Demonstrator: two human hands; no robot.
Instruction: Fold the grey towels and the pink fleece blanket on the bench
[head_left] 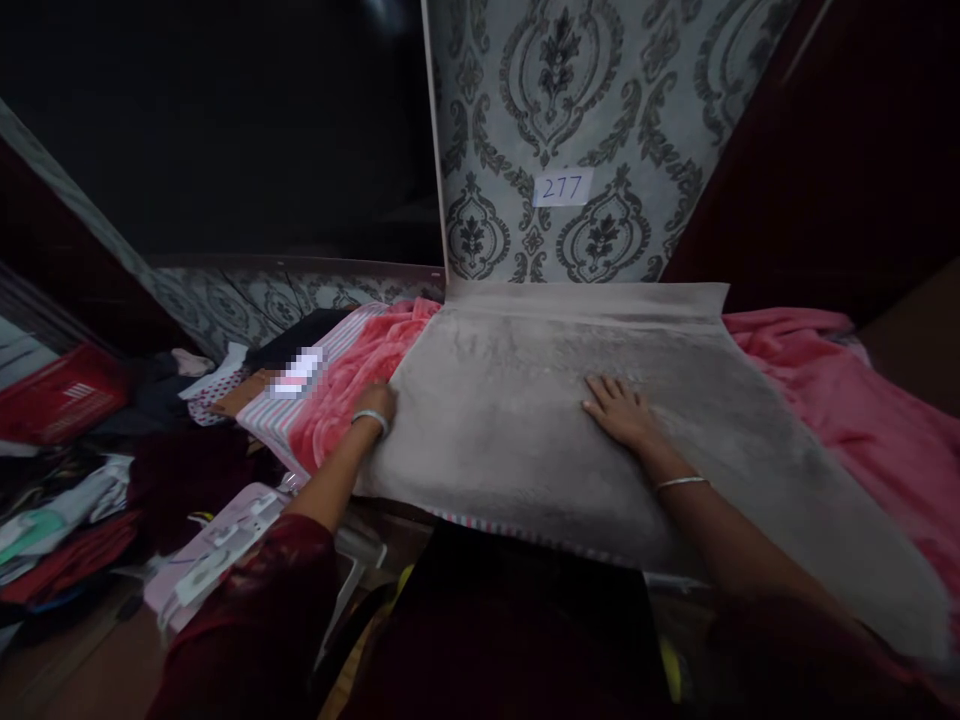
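Observation:
A large grey cloth [495, 410] with a soft, plush-looking surface lies spread in front of me, its far edge turned up against the wall. At its left edge, my left hand [377, 400] is closed with the fingers curled on the cloth's border; the fingertips are hidden. My right hand [619, 408] rests flat on the middle of the cloth, fingers spread. Pink plush fabric [341, 380] shows beneath the cloth on the left, and more pink fabric [862, 400] bunches out on the right. A striped cloth [277, 415] lies under the pink at the left.
Patterned wallpaper [585, 90] bears a paper marked 277 [562, 186]. A large dark screen [262, 130] stands at the back left. Piled clothes [67, 520], a red bag [64, 395] and a pink-and-white item [214, 555] are to my left.

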